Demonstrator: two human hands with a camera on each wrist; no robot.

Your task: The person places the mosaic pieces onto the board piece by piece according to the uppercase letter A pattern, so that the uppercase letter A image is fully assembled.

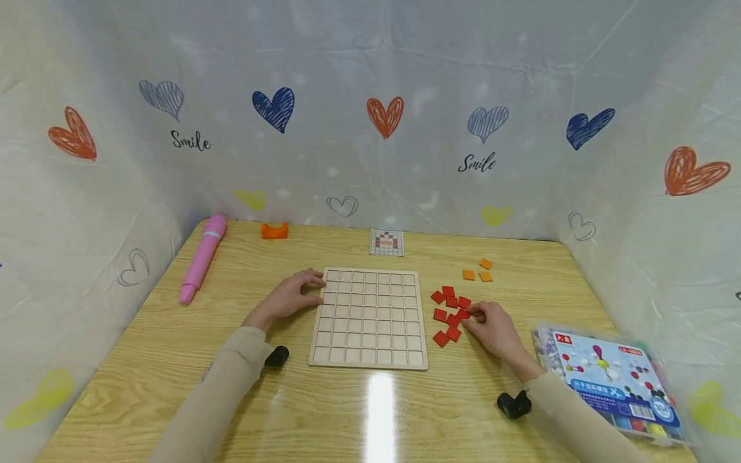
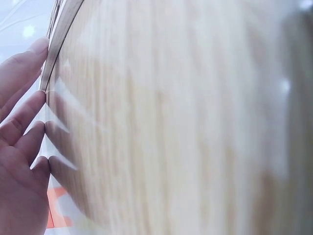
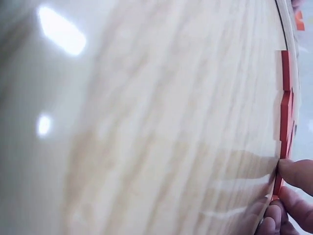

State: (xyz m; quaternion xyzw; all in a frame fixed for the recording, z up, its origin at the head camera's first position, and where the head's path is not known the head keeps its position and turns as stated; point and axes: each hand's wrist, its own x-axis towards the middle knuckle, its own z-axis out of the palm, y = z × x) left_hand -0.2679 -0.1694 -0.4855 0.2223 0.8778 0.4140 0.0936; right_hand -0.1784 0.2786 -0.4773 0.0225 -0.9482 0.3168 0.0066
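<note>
A pale wooden grid board (image 1: pixel 369 367) with rows of square recesses lies flat at the middle of the table. My left hand (image 1: pixel 292 294) rests at its left edge, fingers spread and lightly bent, fingertips against the rim (image 2: pixel 61 36). To the right of the board is a loose cluster of red square tiles (image 1: pixel 440 315), some overlapping. My right hand (image 1: pixel 494 329) reaches in from the right, and its thumb and forefinger pinch a red tile (image 1: pixel 463 314) at the cluster's right side. In the right wrist view the red tiles (image 3: pixel 284 117) show edge-on beside the fingertips.
Several orange tiles (image 1: pixel 469 274) lie behind the red ones. Behind the board is a small pixel-pattern card (image 1: pixel 386 242). A pink microphone-shaped stick (image 1: pixel 202 260) and an orange bracket (image 1: pixel 274 231) lie at the back left. A plastic molecular-model box (image 1: pixel 613 379) stands at the right.
</note>
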